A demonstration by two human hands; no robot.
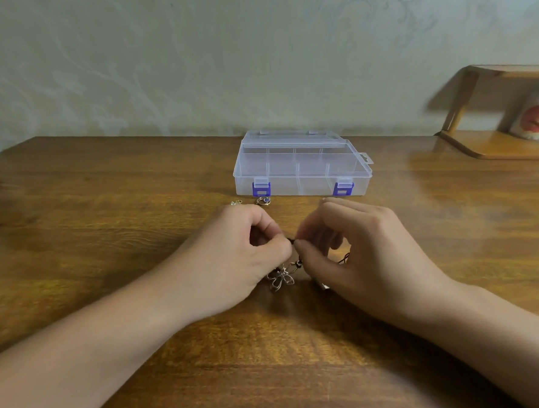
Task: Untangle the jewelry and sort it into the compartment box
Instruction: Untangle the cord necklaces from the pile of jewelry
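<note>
My left hand (236,256) and my right hand (356,255) meet over the middle of the wooden table (104,214). Both pinch a thin dark cord (293,241) between thumb and fingertips. Below the pinch hangs a silver wire flower pendant (281,278), resting on the table between the hands. More dark cord (347,257) shows under my right hand. The clear plastic compartment box (300,167) with two purple latches sits shut just beyond the hands. Two small jewelry pieces, a gold ring (262,201) and a small charm (236,203), lie by the box's front left corner.
A wooden shelf unit (493,111) holding a white object with a red picture (537,119) stands at the back right. A pale patterned wall (253,56) runs behind the table's far edge.
</note>
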